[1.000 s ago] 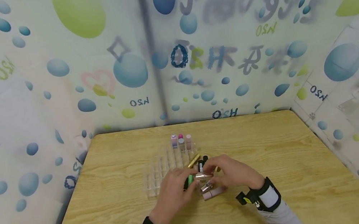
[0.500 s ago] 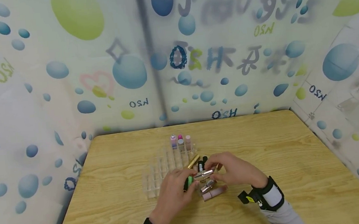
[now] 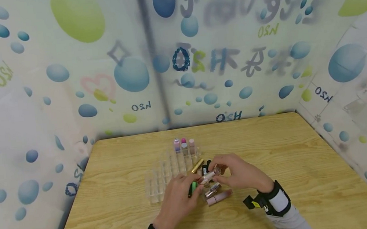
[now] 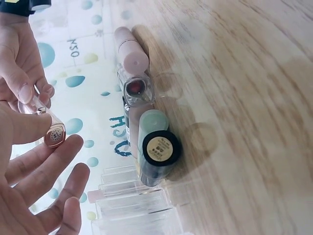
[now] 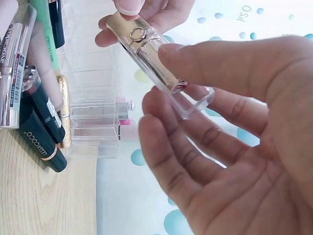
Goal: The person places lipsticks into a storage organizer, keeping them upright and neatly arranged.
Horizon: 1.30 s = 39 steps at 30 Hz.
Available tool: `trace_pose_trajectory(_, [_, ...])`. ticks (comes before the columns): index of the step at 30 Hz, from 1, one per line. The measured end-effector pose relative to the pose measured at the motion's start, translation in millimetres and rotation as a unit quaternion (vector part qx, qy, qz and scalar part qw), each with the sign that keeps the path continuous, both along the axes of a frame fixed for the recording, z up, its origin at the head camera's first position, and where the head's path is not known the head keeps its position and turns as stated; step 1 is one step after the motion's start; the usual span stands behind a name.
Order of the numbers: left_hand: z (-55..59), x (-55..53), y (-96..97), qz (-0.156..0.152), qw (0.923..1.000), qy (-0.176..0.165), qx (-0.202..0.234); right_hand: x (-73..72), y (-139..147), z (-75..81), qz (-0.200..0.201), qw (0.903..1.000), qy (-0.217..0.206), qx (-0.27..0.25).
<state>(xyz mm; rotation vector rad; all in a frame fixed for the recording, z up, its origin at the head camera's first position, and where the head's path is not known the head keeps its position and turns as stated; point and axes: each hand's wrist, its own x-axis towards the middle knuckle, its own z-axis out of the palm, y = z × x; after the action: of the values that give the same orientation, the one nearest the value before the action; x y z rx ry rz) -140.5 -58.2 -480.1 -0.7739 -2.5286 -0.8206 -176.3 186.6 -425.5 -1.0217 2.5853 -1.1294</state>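
Observation:
Both hands hold one lipstick above a loose pile of cosmetics. Its shiny rose-gold body with a small ring emblem shows in the right wrist view, along with a clear cap. My left hand pinches the base end between thumb and index finger, its other fingers spread. My right hand pinches the capped end with thumb and fingers. Just below lie a silvery lipstick and a pale pink tube. A green tube lies beside the left fingertips.
A clear stepped organizer stands left of the pile, partly behind the left hand. Several upright cosmetics fill its far end. Between it and the right hand lie a gold tube and black tubes. Patterned curtains border the wooden table.
The lipstick has risen slightly and turned, its right end now tilted up and farther away. My right hand has shifted slightly with it, while my left hand has barely moved.

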Motion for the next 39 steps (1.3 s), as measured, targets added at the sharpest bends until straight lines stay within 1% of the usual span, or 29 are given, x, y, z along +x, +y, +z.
trace_pose_trajectory(5, [0.3, 0.3, 0.2, -0.003, 0.9999, -0.012, -0.01, -0.1, -1.4, 2.4, 0.003, 0.9997, 0.009, -0.025])
trace_pose_trajectory(9, [-1.1, 1.3, 0.0, -0.004, 0.9998, -0.012, -0.015, 0.7, -3.0, 2.9, 0.005, 0.9991, 0.014, -0.039])
trace_pose_trajectory(16, [-3.1, 2.3, -1.2, -0.004, 0.9995, -0.024, -0.018, 1.1, -8.0, -1.3, 0.003, 0.9979, 0.016, -0.063])
trace_pose_trajectory(19, [-4.2, 2.7, -1.3, -0.008, 0.9995, -0.023, -0.021, 1.3, -9.7, -4.2, -0.001, 0.9972, 0.016, -0.073])
trace_pose_trajectory(24, [-4.1, 2.8, -1.5, -0.009, 0.9995, -0.018, -0.023, 2.8, -12.6, -5.0, -0.011, 0.9962, 0.023, -0.083])
trace_pose_trajectory(32, [-3.2, 2.2, -5.0, -0.01, 0.9992, -0.039, -0.001, 2.3, -13.4, -9.5, 0.003, 0.9947, 0.036, -0.096])
trace_pose_trajectory(35, [-1.0, -0.9, -8.7, -0.003, 0.999, -0.044, 0.006, 1.5, -13.6, -10.0, 0.002, 0.9948, 0.04, -0.094])
trace_pose_trajectory(39, [3.6, -7.1, -17.8, 0.02, 0.9993, -0.032, -0.005, 0.2, -14.1, -10.3, 0.001, 0.9953, 0.047, -0.085])
